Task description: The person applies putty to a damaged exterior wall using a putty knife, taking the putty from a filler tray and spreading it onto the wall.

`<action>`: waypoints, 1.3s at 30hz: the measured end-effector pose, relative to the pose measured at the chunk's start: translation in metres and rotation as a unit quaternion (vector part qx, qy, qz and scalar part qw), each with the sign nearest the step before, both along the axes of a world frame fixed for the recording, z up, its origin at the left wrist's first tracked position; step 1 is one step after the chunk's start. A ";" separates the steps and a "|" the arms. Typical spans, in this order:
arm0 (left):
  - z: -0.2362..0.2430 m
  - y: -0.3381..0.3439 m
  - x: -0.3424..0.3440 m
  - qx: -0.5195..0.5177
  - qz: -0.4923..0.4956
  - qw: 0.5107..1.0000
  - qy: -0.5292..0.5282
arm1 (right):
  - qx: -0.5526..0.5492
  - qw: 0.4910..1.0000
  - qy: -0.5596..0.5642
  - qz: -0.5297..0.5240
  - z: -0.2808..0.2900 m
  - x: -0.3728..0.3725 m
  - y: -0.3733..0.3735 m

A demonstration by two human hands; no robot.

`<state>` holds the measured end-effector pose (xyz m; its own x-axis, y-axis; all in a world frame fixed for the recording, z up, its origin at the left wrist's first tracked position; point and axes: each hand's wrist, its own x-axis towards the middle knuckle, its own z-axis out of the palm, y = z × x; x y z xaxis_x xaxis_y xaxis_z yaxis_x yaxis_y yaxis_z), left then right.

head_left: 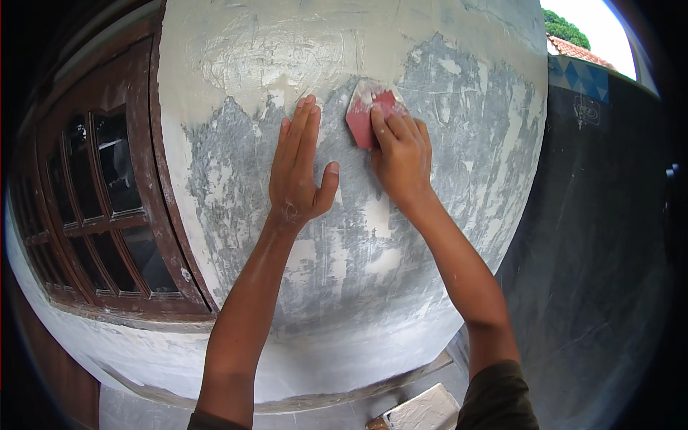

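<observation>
Left hand (294, 172): I see it flat, palm toward the wall (337, 251), its fingers side by side and thumb spread away; it holds nothing. Whether the whole palm presses on the surface I cannot tell.
Right hand (403, 154): clamped on the scraper (360, 127), with fingertips bent over its near face.
Scraper: a flat, angular, pinkish-red plate, set against the wall in its upper half, between the left and right edges and level with the left hand's fingertips. Pale paste smears its upper end. I can make out no lettering on it at this distance.
Pale coat (251, 61): spread along the wall's upper edge, shiny in places, with a ragged lower border near the scraper.
Grey patches: below that border, streaked with white down toward the wall's bottom edge.
Window (100, 208): brown-framed with dark panes, just beside the wall's left edge.
Dark wall (588, 251): past the right edge of the pale one, with a blue-and-white patterned band (584, 79) near its top.
Scrawl (588, 112): a looping light mark just under that band, too small for me to read.
Paste-covered board (424, 410): low down, below the wall's bottom edge, near the right sleeve (499, 398).
</observation>
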<state>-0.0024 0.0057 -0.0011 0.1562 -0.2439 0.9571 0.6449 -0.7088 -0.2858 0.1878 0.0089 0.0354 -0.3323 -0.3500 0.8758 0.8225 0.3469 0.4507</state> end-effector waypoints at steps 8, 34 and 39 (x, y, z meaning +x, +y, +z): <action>0.002 -0.005 0.001 -0.001 0.015 1.000 0.006 | 0.012 0.998 0.029 0.063 0.053 -0.005 -0.011; -0.001 -0.003 -0.001 -0.006 -0.007 1.000 0.002 | -0.029 0.999 0.019 -0.007 -0.001 0.000 -0.002; 0.001 -0.002 0.003 -0.004 0.002 1.000 0.011 | -0.073 0.994 0.005 0.075 -0.017 0.009 -0.021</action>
<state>0.0001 0.0036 -0.0004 0.1776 -0.2356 0.9555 0.6408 -0.7092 -0.2940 0.1971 -0.0121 0.0181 -0.2771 -0.2650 0.9236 0.7600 0.5276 0.3794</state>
